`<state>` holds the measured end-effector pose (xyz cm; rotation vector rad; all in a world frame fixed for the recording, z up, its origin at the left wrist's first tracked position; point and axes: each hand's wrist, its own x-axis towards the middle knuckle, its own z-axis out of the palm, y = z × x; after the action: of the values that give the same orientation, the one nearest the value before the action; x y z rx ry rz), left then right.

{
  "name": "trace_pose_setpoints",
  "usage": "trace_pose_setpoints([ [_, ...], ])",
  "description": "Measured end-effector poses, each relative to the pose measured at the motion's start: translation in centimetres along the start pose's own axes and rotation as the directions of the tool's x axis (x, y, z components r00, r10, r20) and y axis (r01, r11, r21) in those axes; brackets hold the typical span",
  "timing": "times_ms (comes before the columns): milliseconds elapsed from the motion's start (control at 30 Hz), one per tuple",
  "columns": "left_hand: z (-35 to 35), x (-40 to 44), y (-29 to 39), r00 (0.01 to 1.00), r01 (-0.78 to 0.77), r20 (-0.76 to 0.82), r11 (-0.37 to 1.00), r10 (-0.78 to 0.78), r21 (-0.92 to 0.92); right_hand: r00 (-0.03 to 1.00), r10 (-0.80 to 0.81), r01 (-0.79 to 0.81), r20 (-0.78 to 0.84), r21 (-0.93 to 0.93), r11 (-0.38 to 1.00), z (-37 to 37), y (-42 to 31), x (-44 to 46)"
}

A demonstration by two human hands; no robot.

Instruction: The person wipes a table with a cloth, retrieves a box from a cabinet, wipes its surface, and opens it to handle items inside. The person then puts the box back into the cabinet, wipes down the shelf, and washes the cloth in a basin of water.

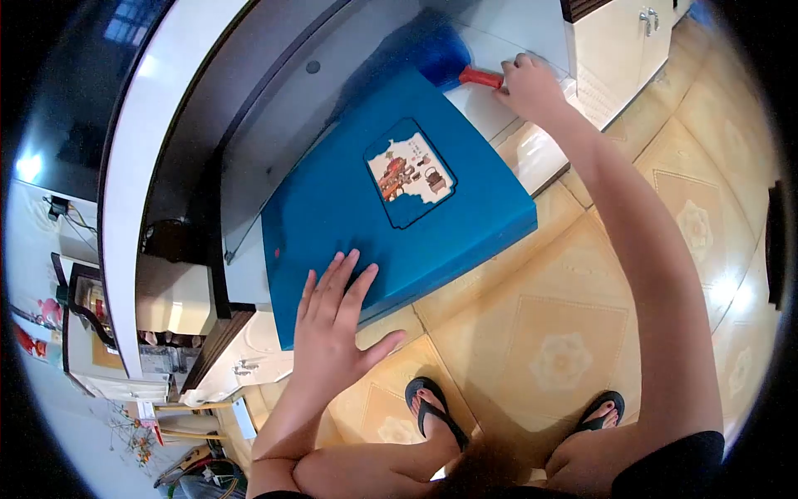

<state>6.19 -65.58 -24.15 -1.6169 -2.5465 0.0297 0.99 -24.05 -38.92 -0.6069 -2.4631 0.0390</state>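
A large flat blue box point(332, 216) with a printed picture label on its lid lies on the white cabinet shelf, its near edge jutting over the floor. My left hand point(331, 324) rests near its front left corner, fingers spread over the lid and thumb out to the side. At the far right end of the shelf, my right hand point(532, 86) is closed at the end of a red handle point(480, 77). Beyond the handle is a blurred dark blue part point(445, 56), perhaps the bristles of a brush; its exact kind is unclear.
A large dark screen point(66, 133) stands behind on the upper left. White cabinet doors point(619, 50) with metal handles flank the shelf. Patterned tiles point(540, 333) cover the floor, where two sandaled feet stand. Some odds and ends sit at the lower left.
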Motion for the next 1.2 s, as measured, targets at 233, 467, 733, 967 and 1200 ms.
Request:
trace_pose_setpoints([
  [233,2.4,-0.5,-0.7,0.995,0.001,-0.100,0.999,-0.004,-0.035,0.984,0.174,-0.180,0.048,0.189,0.965,-1.3,-0.1,1.5],
  [467,2.7,-0.6,-0.9,0.993,0.011,-0.115,0.999,-0.017,-0.051,0.951,0.118,-0.033,-0.287,0.284,0.958,-2.5,1.2,3.2],
  [733,4.2,-1.4,-0.7,0.988,0.081,-0.139,0.992,-0.066,0.099,0.906,0.383,-0.234,-0.182,0.538,0.810,-7.1,-1.6,3.5],
  [967,4.5,-1.7,-1.2,0.987,0.054,-0.156,0.992,-0.035,0.114,0.906,0.246,-0.401,0.345,0.886,0.235,-2.9,-0.4,3.7],
  [1200,5.0,-1.9,-1.0,0.983,0.041,-0.182,0.991,-0.016,0.131,0.902,0.327,-0.278,0.282,0.959,-0.060,0.1,-0.5,4.1],
])
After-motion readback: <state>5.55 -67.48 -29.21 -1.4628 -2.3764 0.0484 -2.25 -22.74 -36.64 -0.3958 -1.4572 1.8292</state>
